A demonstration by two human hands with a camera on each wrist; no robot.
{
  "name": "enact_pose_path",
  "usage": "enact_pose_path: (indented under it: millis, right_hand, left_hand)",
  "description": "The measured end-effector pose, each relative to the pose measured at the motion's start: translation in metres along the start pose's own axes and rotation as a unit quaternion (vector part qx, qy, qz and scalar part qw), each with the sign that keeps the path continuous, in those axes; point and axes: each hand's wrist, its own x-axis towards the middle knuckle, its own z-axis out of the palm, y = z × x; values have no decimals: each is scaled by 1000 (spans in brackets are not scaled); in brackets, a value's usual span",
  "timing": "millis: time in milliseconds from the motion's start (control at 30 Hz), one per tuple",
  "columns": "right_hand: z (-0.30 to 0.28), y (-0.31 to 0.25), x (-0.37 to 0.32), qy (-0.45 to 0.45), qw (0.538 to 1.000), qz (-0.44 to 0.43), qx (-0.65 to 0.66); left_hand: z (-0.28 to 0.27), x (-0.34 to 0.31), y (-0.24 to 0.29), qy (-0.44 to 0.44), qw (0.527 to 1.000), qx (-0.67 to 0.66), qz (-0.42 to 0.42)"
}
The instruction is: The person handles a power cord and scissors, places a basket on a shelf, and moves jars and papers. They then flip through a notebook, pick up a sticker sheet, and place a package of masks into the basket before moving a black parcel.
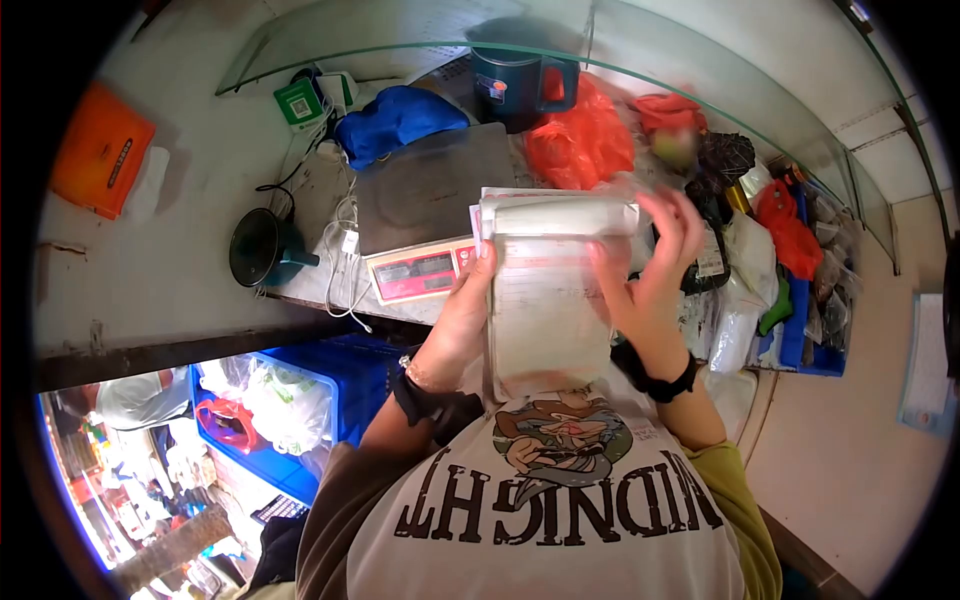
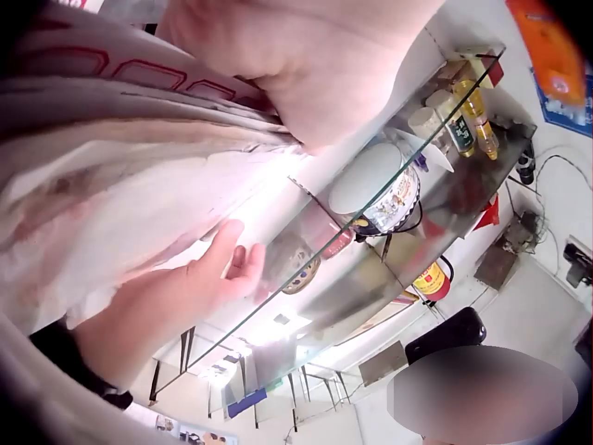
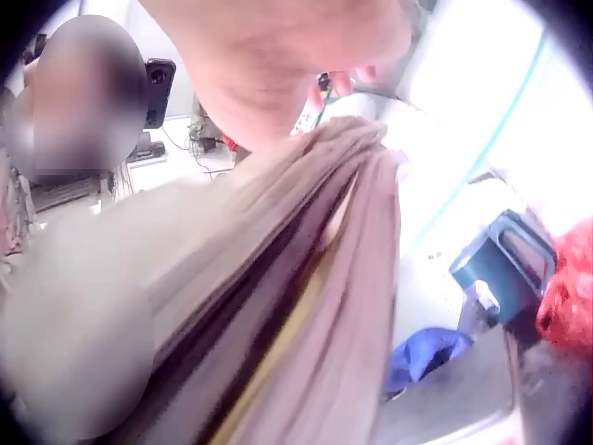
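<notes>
A worn pad of lined paper, its top pages rolled back at the upper edge, is held up before the chest in the head view. The left hand grips its left edge, thumb on the front. Over the upper right part is the right hand, fingers spread and somewhat blurred, beside the rolled pages; whether it touches them is unclear. In the left wrist view the right hand shows past the pages. Many layered sheets fan out in the right wrist view.
Behind the pad lie a scale, a blue cloth-like item, a dark green jug and a red plastic bag. A glass shelf edge crosses above. Several packages and a blue crate stand at the right.
</notes>
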Motion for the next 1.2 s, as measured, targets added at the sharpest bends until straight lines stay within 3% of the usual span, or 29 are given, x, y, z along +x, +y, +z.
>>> enact_pose_path:
  millis: [33, 67, 100, 167, 200, 433, 533, 600, 733, 800, 833, 900, 967, 1033, 1067, 1133, 1167, 1200]
  right_hand:
    - [-5, -4, 10, 27, 996, -34, -74]
    - [-14, -5, 24, -34, 989, -83, -114]
    - [-14, 1, 30, -35, 989, -85, -115]
    - [-13, 8, 41, -181, 974, -124, -53]
    - [-15, 6, 48, -181, 970, -148, -60]
    - [-13, 12, 64, -300, 930, -159, -140]
    - [-20, 9, 70, -296, 944, -114, -88]
    - [-33, -4, 77, -405, 914, 26, 12]
    - [-19, -1, 78, -413, 905, 4, 101]
    - [0, 6, 78, -389, 905, 111, 132]
    - [6, 4, 76, -389, 905, 111, 130]
    - [13, 0, 73, -339, 936, 34, 91]
    - [10, -6, 74, -381, 921, 59, 55]
    - [12, -4, 67, -349, 935, -61, -20]
    - [15, -1, 62, -350, 935, -58, -20]
    - [24, 6, 55, -281, 951, -130, -21]
    - [29, 5, 53, -279, 952, -125, -22]
    - [35, 4, 52, -219, 968, -124, -12]
  left_hand:
    - [2, 0, -1, 0, 1000, 0, 1]
    - [5, 1, -1, -14, 1000, 2, 10]
    - [8, 2, -1, -28, 999, 5, 18]
    - [12, 2, 0, -12, 999, 27, 20]
    - [13, 3, -1, 5, 999, 50, 19]
    - [2, 11, -13, -8, 997, 77, 4]
    - [3, 10, -6, -1, 998, 69, 13]
    - [15, 4, 7, 40, 998, 39, 9]
    - [10, 10, 8, 64, 997, 41, 3]
    - [3, 16, 2, 44, 998, 5, -36]
    - [3, 17, 2, 42, 998, 3, -36]
    - [5, 18, 1, 28, 998, -20, -46]
    - [4, 16, 3, 18, 997, -54, -54]
    - [3, 10, 8, 8, 994, -86, -66]
    - [3, 6, 13, -4, 992, -108, -71]
    - [1, 2, 17, -17, 988, -129, -81]
    - [0, 0, 17, -17, 993, -96, -66]
    - [-2, 0, 17, -17, 997, -61, -53]
